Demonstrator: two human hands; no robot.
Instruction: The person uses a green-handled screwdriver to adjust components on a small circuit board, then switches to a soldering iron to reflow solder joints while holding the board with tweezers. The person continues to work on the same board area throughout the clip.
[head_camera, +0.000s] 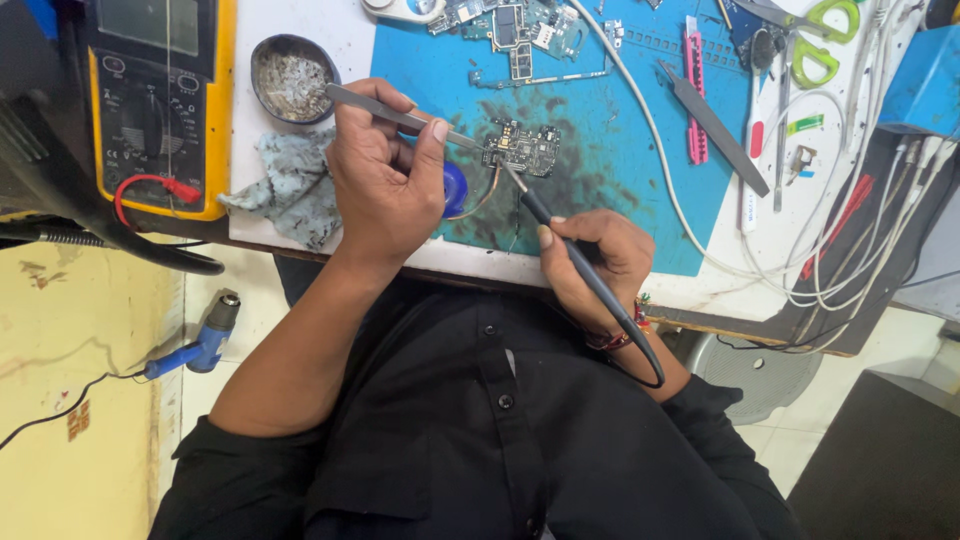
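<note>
My left hand (385, 180) pinches tweezers (400, 117) on the circuit board (525, 148); my right hand (595, 262), at five o'clock, grips the soldering iron (560, 240). A slip could bridge pads.

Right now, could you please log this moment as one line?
left hand: holds tweezers | right hand: holds soldering iron | both tips at circuit board | blue mat

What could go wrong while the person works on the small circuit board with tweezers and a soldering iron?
1. The soldering iron in the right hand meets the circuit board close to the tweezers in the left hand; a slip might burn that hand or bridge nearby parts.
2. The white cable lies across the blue mat beside the board; the tip could scorch it.
</note>
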